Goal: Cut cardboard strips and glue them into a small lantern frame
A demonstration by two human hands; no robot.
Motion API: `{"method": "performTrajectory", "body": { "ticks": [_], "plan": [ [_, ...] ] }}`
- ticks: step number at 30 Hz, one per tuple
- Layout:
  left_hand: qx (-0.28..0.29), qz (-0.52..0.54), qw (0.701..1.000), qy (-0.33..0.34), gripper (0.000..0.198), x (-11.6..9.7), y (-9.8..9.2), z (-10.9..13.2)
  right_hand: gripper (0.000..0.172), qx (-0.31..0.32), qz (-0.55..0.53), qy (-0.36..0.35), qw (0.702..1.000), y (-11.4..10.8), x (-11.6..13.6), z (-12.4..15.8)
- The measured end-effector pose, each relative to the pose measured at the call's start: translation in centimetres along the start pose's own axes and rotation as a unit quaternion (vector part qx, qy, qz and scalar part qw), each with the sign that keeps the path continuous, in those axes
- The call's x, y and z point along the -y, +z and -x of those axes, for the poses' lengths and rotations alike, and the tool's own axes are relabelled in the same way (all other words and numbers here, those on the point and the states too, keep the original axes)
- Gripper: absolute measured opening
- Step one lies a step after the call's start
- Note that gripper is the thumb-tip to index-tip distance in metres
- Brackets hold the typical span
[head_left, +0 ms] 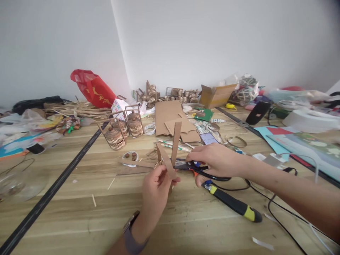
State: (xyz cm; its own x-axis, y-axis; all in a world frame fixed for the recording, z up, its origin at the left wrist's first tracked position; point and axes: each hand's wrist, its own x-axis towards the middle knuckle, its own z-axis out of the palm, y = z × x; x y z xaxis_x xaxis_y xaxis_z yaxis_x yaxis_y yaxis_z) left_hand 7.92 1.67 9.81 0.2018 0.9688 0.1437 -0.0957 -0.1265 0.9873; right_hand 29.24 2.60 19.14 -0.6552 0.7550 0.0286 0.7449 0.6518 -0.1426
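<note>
My left hand (156, 186) is closed on a brown cardboard strip (168, 162), pinched between thumb and fingers. Another length of cardboard strip (176, 141) stands upright just behind it. A small slatted round piece (159, 163) shows partly behind my left fingers; the rest is hidden. My right hand (212, 161) grips black-handled scissors (199, 168), their blades pointing left at the base of the upright strip. Whether the blades touch the strip is unclear. Below my right hand lies a tool with a black-and-yellow handle (233, 203).
Small lidded slatted baskets with frame handles (114, 138) stand left of centre. Nearby are a tape roll (149, 129) and a white ring (130, 158) around brown beads. Cardboard sheets (167, 113) and a phone (208, 138) lie beyond my hands. Black cables (278, 205) cross the right side.
</note>
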Motion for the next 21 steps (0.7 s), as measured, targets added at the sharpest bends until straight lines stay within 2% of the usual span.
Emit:
{"method": "performTrajectory", "body": {
  "ticks": [4,16,21],
  "plan": [
    [0.000,-0.002,1.000,0.007,0.026,0.18,-0.04,0.02,0.036,0.000,0.041,0.010,0.999,0.26,0.02,0.12],
    [-0.012,-0.009,1.000,0.005,0.027,0.16,-0.03,0.04,0.043,-0.036,0.069,-0.014,0.997,0.87,0.38,0.51],
    [-0.018,-0.003,1.000,0.005,0.028,0.44,-0.12,0.08,0.043,-0.025,0.059,0.010,0.998,0.82,0.80,0.37]
  ]
}}
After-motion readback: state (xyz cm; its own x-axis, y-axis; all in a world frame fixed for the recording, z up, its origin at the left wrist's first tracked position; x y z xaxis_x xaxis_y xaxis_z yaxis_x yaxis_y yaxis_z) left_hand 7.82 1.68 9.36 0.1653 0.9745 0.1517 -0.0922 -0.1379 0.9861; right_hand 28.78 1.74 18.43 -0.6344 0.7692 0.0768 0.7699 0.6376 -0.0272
